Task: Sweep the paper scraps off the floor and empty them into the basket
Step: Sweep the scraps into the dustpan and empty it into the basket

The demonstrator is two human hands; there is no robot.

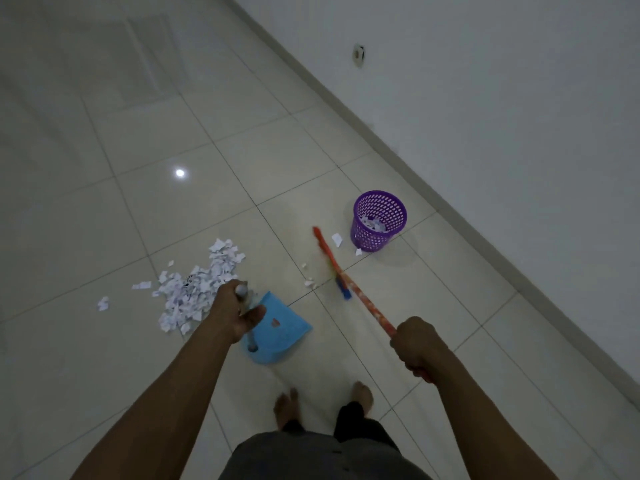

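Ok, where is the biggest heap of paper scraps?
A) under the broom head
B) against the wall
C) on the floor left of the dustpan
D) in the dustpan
C: the heap of scraps lies on the tiles, left of the blue dustpan that the left hand holds.

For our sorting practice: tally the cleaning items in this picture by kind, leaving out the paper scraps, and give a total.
Broom: 1
Dustpan: 1
Basket: 1
Total: 3
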